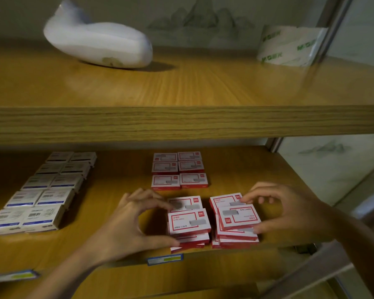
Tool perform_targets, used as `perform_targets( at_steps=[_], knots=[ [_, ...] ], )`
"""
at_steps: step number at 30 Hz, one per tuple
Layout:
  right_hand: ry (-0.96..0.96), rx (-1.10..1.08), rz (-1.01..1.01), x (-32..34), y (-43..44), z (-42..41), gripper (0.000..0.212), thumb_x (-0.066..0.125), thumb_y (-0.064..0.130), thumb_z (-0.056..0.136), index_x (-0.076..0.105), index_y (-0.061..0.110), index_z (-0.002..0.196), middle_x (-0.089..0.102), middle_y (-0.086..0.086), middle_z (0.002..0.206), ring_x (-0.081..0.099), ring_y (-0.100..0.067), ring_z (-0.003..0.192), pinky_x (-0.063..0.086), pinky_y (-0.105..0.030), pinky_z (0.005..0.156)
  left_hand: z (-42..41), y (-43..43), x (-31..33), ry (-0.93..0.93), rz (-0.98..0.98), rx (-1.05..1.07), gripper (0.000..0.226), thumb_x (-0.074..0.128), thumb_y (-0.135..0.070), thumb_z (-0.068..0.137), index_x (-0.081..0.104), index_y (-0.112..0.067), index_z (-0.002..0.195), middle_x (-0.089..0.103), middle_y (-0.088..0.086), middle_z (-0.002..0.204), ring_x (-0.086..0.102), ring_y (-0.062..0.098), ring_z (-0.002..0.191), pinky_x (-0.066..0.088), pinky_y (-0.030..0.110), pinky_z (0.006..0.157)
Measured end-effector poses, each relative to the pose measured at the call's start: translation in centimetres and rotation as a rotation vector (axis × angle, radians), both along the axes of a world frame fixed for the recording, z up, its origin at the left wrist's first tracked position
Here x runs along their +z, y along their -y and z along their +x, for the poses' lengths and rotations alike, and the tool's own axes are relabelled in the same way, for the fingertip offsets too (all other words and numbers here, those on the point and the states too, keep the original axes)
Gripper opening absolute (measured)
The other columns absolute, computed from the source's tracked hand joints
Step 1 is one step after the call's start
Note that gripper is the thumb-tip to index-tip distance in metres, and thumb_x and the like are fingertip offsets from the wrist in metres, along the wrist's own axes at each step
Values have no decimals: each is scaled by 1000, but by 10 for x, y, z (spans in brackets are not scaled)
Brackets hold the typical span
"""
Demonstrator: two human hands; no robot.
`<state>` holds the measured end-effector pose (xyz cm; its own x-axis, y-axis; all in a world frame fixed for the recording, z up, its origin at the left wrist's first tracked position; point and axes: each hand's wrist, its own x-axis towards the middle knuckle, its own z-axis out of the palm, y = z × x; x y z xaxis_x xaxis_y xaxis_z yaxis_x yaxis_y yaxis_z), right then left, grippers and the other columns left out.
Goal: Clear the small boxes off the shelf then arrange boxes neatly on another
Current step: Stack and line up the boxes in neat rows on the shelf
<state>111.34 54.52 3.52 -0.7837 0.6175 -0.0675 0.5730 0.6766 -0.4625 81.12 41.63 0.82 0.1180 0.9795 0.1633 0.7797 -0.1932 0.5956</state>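
Two uneven stacks of small red-and-white boxes stand near the front edge of the lower wooden shelf (121, 180). My left hand (130, 221) grips the left stack (189, 223), thumb at its lower front and fingers curled over its far left corner. My right hand (287, 210) grips the right stack (238, 219), fingertips on its far edge and thumb against its near right corner. Behind them, several more red-and-white boxes (178, 170) lie flat in two tidy columns.
Several white-and-blue boxes (41, 193) lie in two columns at the shelf's left. The upper shelf (181, 121) carries a white wrapped bundle (97, 45) and a white pack with green print (289, 46). Price labels (165, 258) sit on the front edge. A metal frame post (307, 270) runs at right.
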Motion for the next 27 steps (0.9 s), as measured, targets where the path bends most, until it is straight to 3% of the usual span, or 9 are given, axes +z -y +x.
perform_targets(
  at_steps=[5,9,13,15,17,19,21,24,27],
  knots=[
    [-25,-16,39,-4,3,-1,36,70,52,65,54,48,98,49,36,103,47,1,94,38,-10,72,2,-1,-4,-85,28,-11,51,55,-81,51,53,-50,92,47,-35,103,33,-13,107,16,7,90],
    [-33,-3,41,-7,-1,-2,35,67,54,66,56,46,98,52,32,101,49,-2,91,41,-17,68,3,-2,-7,-120,67,-21,47,46,-82,57,49,-51,92,47,-34,102,34,-12,107,14,5,93],
    [-75,-15,29,-1,-17,-10,28,66,49,69,56,44,95,57,23,89,50,0,83,37,-15,61,-6,-5,1,-89,62,28,47,47,-81,58,50,-51,94,50,-31,105,39,-6,111,23,22,100],
    [-78,-50,31,3,-27,-22,27,68,41,72,50,49,91,54,23,85,47,11,82,37,-7,64,-18,-13,8,-47,61,57,43,53,-74,62,54,-46,95,56,-26,105,50,3,107,37,35,98],
    [-83,-118,62,5,-40,-37,30,68,44,72,44,52,88,47,28,89,43,19,80,33,1,66,-32,-25,14,107,36,95,33,63,-64,67,58,-43,92,61,-26,98,59,-2,94,45,19,86],
    [-128,-195,32,4,-54,-56,30,68,50,69,47,51,91,44,31,91,44,15,82,36,-5,65,-44,-45,17,208,18,167,24,70,-45,70,59,-41,90,60,-27,96,55,-14,89,37,0,74],
    [-157,-212,19,1,-70,-73,35,68,48,71,54,39,101,49,24,91,50,3,83,41,-13,67,-56,-71,13,190,31,208,27,72,-28,73,64,-24,98,64,-8,104,55,-4,94,37,1,78],
    [-141,-174,98,-6,-90,-97,34,66,35,78,56,21,108,53,13,95,47,0,74,39,-13,62,-65,-104,5,189,4,227,33,70,-20,77,62,-9,107,62,5,113,55,14,106,40,25,96],
    [-161,-173,53,-16,-101,-112,28,61,21,84,57,12,110,61,-5,107,53,-7,81,43,-19,70,-66,-126,-8,260,-24,237,34,68,-10,78,58,-1,109,60,9,110,54,7,90,39,2,75]
  ],
)
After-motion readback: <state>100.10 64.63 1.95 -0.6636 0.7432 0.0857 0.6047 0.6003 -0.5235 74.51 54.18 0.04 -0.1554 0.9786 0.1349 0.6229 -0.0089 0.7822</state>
